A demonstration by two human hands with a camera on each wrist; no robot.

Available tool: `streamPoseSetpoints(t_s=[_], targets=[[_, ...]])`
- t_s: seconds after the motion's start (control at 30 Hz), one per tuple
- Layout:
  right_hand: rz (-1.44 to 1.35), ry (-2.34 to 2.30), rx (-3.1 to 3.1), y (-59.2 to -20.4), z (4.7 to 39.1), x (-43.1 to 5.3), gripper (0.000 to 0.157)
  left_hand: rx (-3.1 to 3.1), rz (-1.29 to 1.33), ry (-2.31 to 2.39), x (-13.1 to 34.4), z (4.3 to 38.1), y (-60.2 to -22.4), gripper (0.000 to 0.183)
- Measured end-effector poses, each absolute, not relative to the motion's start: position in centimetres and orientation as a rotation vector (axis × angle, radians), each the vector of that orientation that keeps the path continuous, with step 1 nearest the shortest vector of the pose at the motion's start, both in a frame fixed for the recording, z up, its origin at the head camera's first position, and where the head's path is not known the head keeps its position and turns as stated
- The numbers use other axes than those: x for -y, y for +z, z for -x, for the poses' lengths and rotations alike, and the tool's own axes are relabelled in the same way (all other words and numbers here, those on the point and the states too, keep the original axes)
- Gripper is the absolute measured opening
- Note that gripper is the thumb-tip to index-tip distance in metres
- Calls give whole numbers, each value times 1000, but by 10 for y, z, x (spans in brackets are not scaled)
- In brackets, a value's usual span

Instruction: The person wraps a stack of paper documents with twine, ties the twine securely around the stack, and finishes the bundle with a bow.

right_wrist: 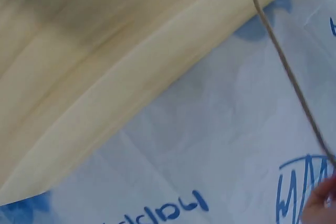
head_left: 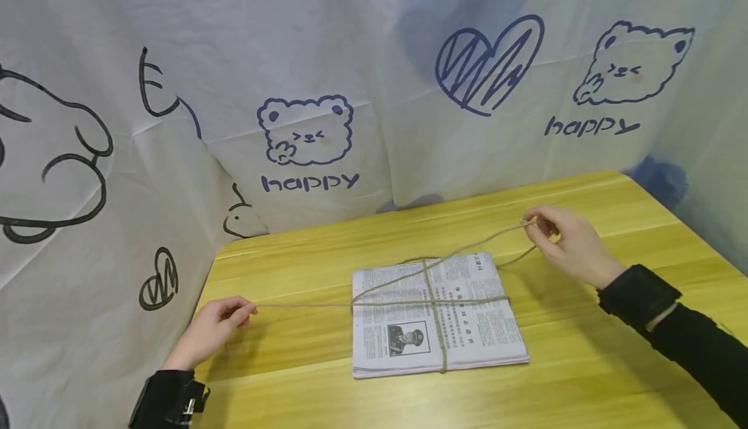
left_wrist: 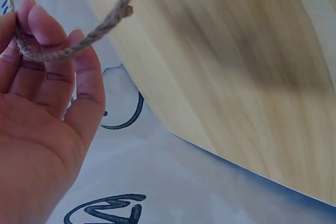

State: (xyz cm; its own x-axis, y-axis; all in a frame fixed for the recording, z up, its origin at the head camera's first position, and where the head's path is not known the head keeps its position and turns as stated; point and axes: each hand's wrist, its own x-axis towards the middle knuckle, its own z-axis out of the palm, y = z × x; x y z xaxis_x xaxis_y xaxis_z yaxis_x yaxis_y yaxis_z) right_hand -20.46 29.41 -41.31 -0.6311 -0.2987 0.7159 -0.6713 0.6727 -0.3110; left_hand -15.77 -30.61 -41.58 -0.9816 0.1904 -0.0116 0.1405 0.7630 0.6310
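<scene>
A stack of folded newspapers (head_left: 403,315) lies on the table, with brown twine (head_left: 439,335) crossing over it both ways. My left hand (head_left: 213,325) pinches one strand at the left, drawn in a straight line from the stack's left edge. In the left wrist view the twine's loose end (left_wrist: 100,30) curls out past the fingers. At the upper right, my right hand (head_left: 569,241) pinches another strand, which slants up from the stack's left edge across its top. A further length trails from that hand behind the stack's right corner.
The wood-patterned table (head_left: 286,403) carries the stack near its middle. Behind and to the left hangs a pale cloth (head_left: 391,91) with drawn bears, hearts and lettering. Black bands (head_left: 639,296) circle both wrists.
</scene>
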Motion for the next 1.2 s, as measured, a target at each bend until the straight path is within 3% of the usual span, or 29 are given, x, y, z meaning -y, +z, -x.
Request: streamPoseSetpoints(t_s=[0.2, 0.3, 0.57, 0.77, 0.87, 1.0, 1.2], targets=[[-602, 689, 2137, -405, 202, -312, 12, -2903, -276, 1162, 302, 156, -405, 35], [-519, 618, 2372, -402, 200, -321, 7, -2919, -311, 1318, 297, 158, -396, 35], [-461, 541, 2927, -413, 197, -346, 13, -2949, -434, 1609, 272, 172, -368, 33], [-265, 762, 2759, -412, 200, -352, 32, -3069, -425, 1099, 267, 178, -369, 30], [-234, 770, 2729, -408, 202, -352, 34, -3072, -386, 833, 268, 180, -377, 25], [-392, 699, 2925, -408, 202, -348, 28, -3003, -319, 632, 265, 179, -392, 22], [-657, 710, 3097, -421, 199, -335, 50, -2973, -480, 613, 231, 179, -415, 30]])
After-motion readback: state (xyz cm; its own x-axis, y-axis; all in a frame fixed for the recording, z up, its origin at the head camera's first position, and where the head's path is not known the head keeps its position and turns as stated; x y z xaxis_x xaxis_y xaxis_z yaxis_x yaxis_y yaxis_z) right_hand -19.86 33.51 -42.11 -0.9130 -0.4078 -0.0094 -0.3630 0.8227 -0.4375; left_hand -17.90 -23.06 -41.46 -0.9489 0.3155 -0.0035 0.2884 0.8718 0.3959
